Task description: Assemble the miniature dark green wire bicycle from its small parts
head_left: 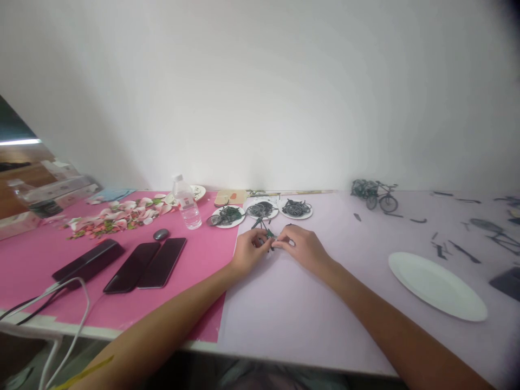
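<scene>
- Nearest of all, white cables [70,295] trail over the front edge of the counter [292,319], well to the left of the left forearm
- Left of the left hand [248,253], two dark phones [147,264] lie side by side and touching on a pink sheet [203,260]; a black box [88,261] lies just beyond them on the outer side
- Well to the right of the right hand [304,249], a large white plate [436,286] sits alone on the pale lilac part of the counter
- Both hands meet at the middle of the counter, fingertips pinched narrow on a small dark green piece [271,235] held between them, just above the surface; its shape is too small to make out
- Just left of the left hand, a little farther back, lies a small grey oval object [161,234]
- Right behind the hands stand three small plates [252,216] in a row, each carrying a heap of dark wiry parts
- Behind and left of the left hand, a clear water bottle [187,205] stands upright, with a spread of pink and white petals [117,215] farther left
- Right of the right hand, loose dark parts [457,249] lie scattered
- Farthest back on the right, a miniature bicycle [382,198] stands near the wall
</scene>
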`<action>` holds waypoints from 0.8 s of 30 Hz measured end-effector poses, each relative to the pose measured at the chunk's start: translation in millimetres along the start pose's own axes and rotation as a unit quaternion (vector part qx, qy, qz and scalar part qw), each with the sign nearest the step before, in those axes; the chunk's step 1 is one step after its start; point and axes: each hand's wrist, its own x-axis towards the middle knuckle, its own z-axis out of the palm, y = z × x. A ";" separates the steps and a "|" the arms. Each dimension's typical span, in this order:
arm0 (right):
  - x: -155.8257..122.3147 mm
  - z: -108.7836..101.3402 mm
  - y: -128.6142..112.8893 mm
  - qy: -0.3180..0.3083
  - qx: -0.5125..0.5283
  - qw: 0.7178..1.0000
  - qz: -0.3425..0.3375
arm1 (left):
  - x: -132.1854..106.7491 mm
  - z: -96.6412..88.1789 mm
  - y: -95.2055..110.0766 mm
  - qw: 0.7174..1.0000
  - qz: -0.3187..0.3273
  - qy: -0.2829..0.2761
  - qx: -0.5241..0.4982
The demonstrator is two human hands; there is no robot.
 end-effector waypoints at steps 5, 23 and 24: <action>-1.0 1.9 -2.6 -0.004 0.012 1.000 0.007 | -0.3 -1.5 0.7 1.000 0.010 -0.008 0.011; -1.9 6.7 -12.4 -0.010 0.055 0.998 -0.012 | 0.1 -1.4 -5.1 0.996 0.022 -0.067 -0.054; -1.4 3.6 -12.9 -0.017 0.062 0.998 -0.010 | -0.2 -1.5 -5.0 0.996 0.026 -0.068 -0.057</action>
